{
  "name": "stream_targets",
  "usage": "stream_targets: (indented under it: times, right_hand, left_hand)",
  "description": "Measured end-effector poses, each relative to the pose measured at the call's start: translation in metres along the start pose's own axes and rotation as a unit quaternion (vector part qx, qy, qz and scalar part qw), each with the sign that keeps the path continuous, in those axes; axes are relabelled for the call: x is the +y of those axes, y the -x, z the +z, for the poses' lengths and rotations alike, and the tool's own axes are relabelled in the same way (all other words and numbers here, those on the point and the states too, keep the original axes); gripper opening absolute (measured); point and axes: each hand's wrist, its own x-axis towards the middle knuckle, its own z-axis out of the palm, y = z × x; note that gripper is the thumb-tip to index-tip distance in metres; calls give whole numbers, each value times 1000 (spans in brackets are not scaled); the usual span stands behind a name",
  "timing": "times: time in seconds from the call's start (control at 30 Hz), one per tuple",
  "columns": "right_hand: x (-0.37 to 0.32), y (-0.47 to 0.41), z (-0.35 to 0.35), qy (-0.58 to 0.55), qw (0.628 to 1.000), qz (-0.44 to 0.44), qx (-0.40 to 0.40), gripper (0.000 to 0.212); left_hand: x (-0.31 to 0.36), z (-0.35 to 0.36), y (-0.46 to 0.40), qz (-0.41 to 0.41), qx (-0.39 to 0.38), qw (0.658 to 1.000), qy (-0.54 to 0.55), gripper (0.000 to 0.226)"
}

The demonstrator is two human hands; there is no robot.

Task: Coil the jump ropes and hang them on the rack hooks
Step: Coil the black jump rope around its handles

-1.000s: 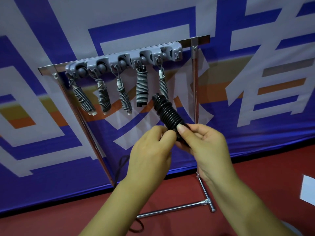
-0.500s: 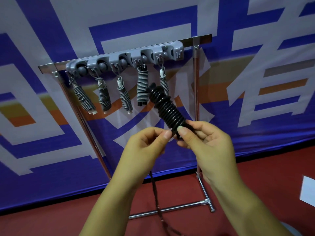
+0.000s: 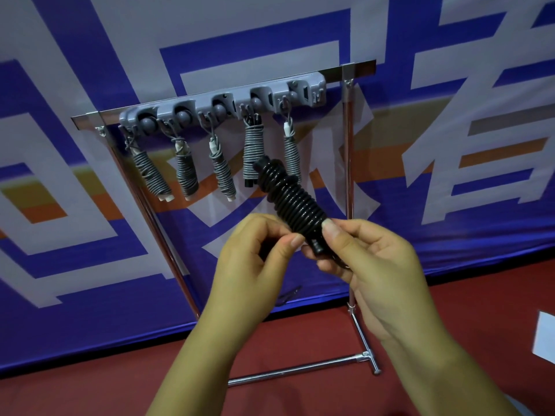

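- Head view, looking down our forearms: both of our hands are raised together in front of the rack, close to one another at mid-frame.
- Our right hand comes in from the lower right, palm turned toward us, thumb laid over the lower end of the black coiled jump rope and fingers curled beneath it, so it grips that end.
- Our left hand comes up from the lower centre, fingers curled, thumb and forefinger brought together right beside the rope's lower end; whether they pinch a strand of cord we cannot tell, as the fingertips hide it.
- The black rope is wound into a tight bundle that tilts up and to the left from our right hand, its upper end overlapping the hanging grey bundles.
- Behind it stands the metal rack, with a grey hook strip fixed along its top bar.
- Five grey coiled ropes hang from the strip's hooks, side by side from the left end to near the right end; the fourth shows black handle ends at its bottom.
- The rack's right post runs down to a T-shaped foot near the lower right, on the red floor.
- A blue and white banner with orange bands fills the background behind the rack.
- A white sheet lies at the right edge of the floor.
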Motion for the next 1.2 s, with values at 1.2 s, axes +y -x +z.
stream_targets:
  times: [1.2]
  right_hand:
    - [24, 0, -7, 346, 910, -205, -100, 47]
  left_hand:
    - [7, 0, -4, -172, -2, 913, 370, 39]
